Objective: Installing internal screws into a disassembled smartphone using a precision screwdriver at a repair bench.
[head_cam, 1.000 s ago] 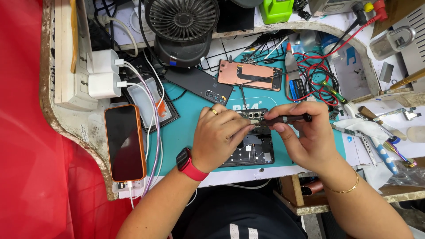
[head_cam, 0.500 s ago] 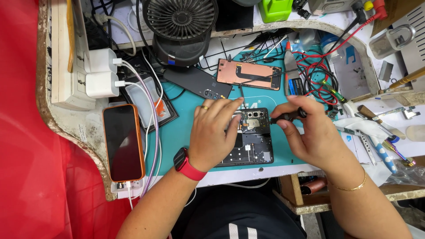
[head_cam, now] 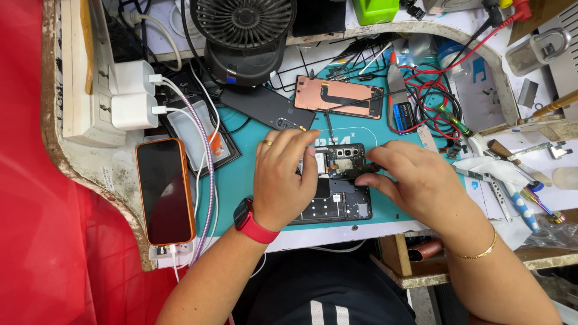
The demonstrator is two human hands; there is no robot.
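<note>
Matt teal rubber mat (head_cam: 241,174); glossy glass orange-cased phone (head_cam: 164,189).

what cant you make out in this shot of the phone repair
Head view only:
- Left part of the opened phone: covered by the left hand.
- Tool tip: a dark tool under the right hand is mostly hidden, so its kind is unclear.
- Small parts inside the phone: too small to tell.
- Fan: cut off by the top edge.

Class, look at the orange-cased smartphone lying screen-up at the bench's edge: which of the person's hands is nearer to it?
Left. The left hand rests on the opened phone chassis, with bare teal mat between it and the orange-cased smartphone. The right hand lies beyond the chassis, farther away.
</note>
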